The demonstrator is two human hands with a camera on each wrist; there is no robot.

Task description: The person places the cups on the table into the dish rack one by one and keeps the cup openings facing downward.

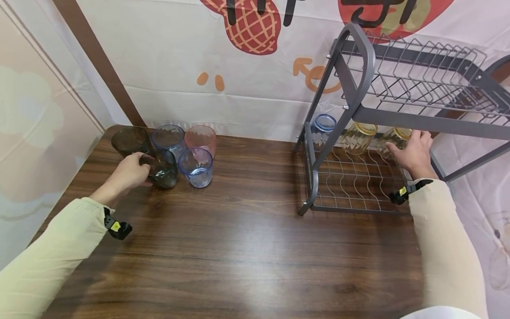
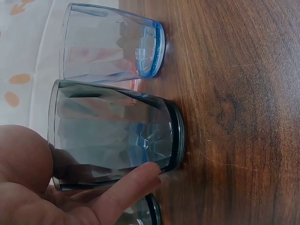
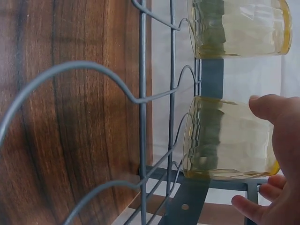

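My left hand (image 1: 131, 173) holds a dark grey glass (image 2: 112, 136) by its side at the table's left, a finger stretched along the wall toward the base. The glass stands upright. Behind it is another dark grey glass (image 1: 129, 141). Close by stand a clear blue glass (image 1: 196, 168), a second blue glass (image 1: 169, 137) and a pink glass (image 1: 202, 136). On the rack's lower shelf, my right hand (image 1: 416, 153) is at an upside-down yellow glass (image 3: 229, 140), thumb against its side and other fingers spread apart. A second yellow glass (image 1: 358, 138) sits beside it.
A grey two-tier metal rack (image 1: 356, 115) stands at the right of the wooden table (image 1: 255, 239). Its lower shelf has wavy wires and also bears an upside-down blue glass (image 1: 322, 130). The upper wire basket (image 1: 422, 84) overhangs my right hand. A printed cloth (image 1: 247, 102) hangs behind.
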